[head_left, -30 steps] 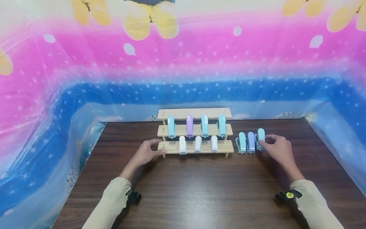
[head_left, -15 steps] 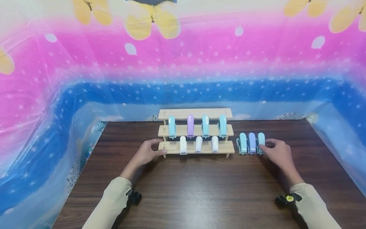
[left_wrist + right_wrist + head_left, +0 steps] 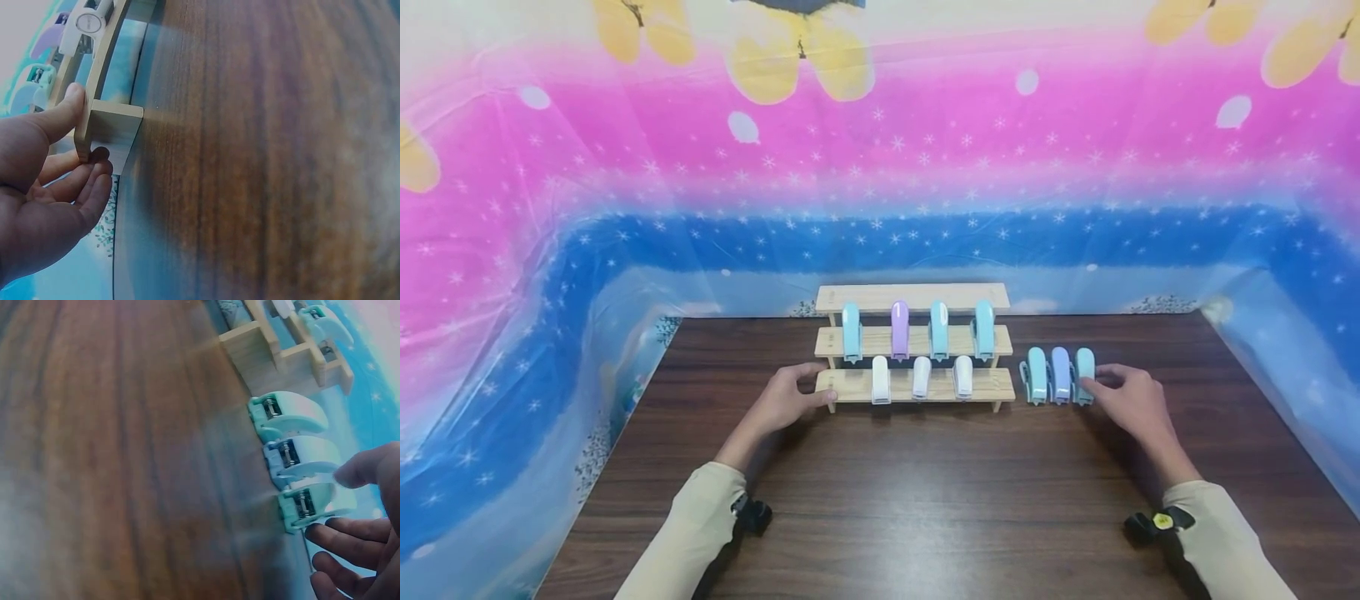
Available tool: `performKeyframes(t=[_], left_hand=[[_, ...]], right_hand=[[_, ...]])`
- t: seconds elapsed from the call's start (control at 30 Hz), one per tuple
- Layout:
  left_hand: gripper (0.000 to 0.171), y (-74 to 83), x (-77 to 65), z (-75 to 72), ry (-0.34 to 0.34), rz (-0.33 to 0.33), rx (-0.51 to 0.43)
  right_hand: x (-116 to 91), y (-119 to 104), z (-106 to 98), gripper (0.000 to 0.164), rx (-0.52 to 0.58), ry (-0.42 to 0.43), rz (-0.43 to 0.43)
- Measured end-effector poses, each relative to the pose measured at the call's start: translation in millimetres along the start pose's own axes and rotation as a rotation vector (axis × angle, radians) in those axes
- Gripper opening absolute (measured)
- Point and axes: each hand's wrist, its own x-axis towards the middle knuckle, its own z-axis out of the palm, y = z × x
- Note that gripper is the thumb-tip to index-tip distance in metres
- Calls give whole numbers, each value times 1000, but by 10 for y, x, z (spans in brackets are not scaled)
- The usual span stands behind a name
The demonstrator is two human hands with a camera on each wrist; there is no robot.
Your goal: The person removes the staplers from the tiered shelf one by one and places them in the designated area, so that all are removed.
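My left hand [image 3: 786, 400] grips the left end of the low shelf of a tiered wooden rack [image 3: 850, 386], thumb [image 3: 74, 100] on its top face and fingers curled beneath. At the right, my right hand [image 3: 1131, 400] has thumb and fingers on either side of the outermost teal hole punch [image 3: 1084, 375], which stands upright on the table. Beside it stand a lavender-blue hole punch [image 3: 1060, 375] and another teal hole punch [image 3: 1037, 375], lined up in a close row. A spring shows inside each of them in the right wrist view.
White hole punches [image 3: 921, 377] stand on the low shelf. The middle shelf [image 3: 876, 340] carries several teal ones and a purple hole punch [image 3: 898, 329]. Above it is a top shelf [image 3: 913, 297]. A printed cloth [image 3: 880, 183] hangs behind the dark wooden table [image 3: 910, 492].
My right hand has brought the outermost teal hole punch down and towards me, level with its two neighbours. My left hand stays at the rack. The last half second shows hardly any motion.
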Motion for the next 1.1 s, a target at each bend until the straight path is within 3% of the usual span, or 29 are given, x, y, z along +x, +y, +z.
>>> performKeyframes(t=[0.53, 0.73, 1.1], left_hand=[[59, 22, 6, -8, 2, 22, -3], [60, 19, 6, -25, 1, 16, -3], [60, 12, -9, -13, 1, 6, -11]], right_hand=[[-38, -194, -388, 55, 35, 94, -79], [-61, -306, -416, 58, 48, 118, -108], [-75, -534, -367, 62, 89, 85, -125]])
